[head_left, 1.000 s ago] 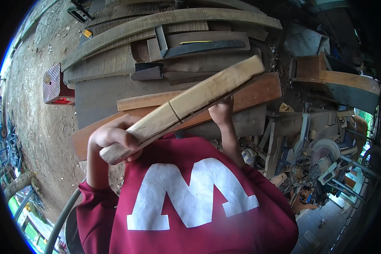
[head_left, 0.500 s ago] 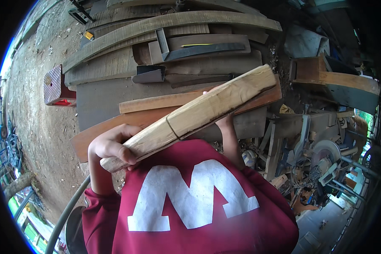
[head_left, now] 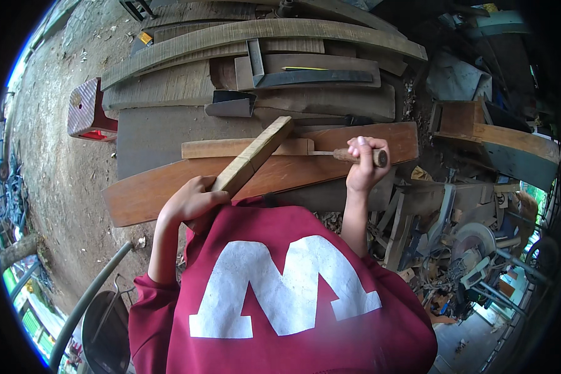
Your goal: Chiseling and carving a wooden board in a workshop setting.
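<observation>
With fingers clamped, the left hand [head_left: 196, 202] holds a wooden block [head_left: 255, 153] over a reddish plank [head_left: 280, 172], the right hand [head_left: 365, 163] a wooden-handled tool [head_left: 342, 155]; a crosswise line [head_left: 246, 161] already marks the block, no notch visible

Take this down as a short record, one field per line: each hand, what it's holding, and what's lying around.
Left hand: holds pale wooden block near its lower end
Block marking: dark line across it
Right hand: grips wood-handled tool, thin metal shank pointing left
Behind the block: narrow wooden strip and long reddish-brown board; contact unclear
Farther back: metal square, yellow pencil
Ground at left: red stool, patterned top
</observation>
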Motion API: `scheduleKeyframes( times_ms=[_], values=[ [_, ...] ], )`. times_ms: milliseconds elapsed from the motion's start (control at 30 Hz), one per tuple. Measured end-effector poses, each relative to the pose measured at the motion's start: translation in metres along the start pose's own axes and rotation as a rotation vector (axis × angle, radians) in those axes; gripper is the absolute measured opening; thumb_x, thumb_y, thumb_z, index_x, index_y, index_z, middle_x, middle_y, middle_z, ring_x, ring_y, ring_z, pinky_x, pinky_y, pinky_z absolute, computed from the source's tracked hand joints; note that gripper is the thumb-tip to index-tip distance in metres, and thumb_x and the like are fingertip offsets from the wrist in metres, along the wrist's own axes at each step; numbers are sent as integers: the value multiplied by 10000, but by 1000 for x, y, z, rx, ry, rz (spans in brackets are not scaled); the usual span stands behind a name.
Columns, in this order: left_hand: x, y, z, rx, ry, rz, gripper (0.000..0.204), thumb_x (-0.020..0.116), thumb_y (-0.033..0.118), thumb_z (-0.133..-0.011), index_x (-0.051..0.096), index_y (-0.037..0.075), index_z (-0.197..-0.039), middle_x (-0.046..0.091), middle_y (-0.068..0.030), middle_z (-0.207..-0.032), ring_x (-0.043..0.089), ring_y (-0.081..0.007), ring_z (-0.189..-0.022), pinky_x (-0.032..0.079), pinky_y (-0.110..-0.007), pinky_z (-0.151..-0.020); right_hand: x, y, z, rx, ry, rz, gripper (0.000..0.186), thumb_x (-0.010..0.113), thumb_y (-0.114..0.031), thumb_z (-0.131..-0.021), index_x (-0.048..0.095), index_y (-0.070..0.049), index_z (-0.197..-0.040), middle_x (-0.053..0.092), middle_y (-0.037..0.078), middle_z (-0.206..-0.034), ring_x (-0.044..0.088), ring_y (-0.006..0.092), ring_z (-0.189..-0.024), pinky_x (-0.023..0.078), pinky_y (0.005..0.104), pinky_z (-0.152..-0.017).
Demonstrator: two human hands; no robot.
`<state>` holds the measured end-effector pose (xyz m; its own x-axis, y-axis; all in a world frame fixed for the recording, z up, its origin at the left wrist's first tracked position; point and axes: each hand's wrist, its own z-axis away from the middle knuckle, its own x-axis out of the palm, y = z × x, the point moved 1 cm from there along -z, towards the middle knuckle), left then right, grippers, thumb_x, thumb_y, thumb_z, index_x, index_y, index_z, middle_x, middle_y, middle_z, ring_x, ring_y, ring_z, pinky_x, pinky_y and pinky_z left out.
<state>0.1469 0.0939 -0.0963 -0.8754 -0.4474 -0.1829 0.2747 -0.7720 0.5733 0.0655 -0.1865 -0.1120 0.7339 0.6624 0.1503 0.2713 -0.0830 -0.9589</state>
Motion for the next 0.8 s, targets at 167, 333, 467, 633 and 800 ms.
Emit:
scheduleKeyframes(
  times_ms=[167,333,467,633,800],
  values=[
    [4,-2,-1,0,70,-95,416,555,310,-626,567,-43,-847,585,-160,-746,558,-210,-696,426,-295,-655,-4,-7,1,-64,104,-66,135,471,17,-749,396,-44,-655,422,34,-529,396,101,-475,412,286,-551],
    [6,0,0,-4,73,-99,519,558,355,-607,553,-72,-902,581,-220,-788,582,-273,-748,437,-320,-689,-2,-12,1,-129,124,-69,128,438,8,-757,396,-50,-651,386,17,-496,378,100,-471,405,304,-562],
    [7,2,1,-8,77,-123,524,558,358,-603,551,-73,-900,580,-222,-794,581,-273,-756,437,-320,-691,-1,-2,2,-115,123,-121,146,468,52,-729,388,-40,-649,427,37,-530,393,100,-466,423,282,-543],
    [11,2,1,4,79,-151,472,548,330,-631,556,-49,-913,582,-210,-807,568,-263,-762,420,-316,-709,1,2,3,-101,115,-99,145,481,51,-728,394,-39,-656,433,39,-539,410,102,-473,430,282,-545],
    [9,1,3,5,67,-65,486,553,350,-616,555,-58,-881,585,-192,-770,577,-247,-739,433,-311,-689,6,1,3,-123,66,-49,142,489,44,-739,396,-35,-667,440,41,-542,425,104,-482,434,280,-544]
  ],
)
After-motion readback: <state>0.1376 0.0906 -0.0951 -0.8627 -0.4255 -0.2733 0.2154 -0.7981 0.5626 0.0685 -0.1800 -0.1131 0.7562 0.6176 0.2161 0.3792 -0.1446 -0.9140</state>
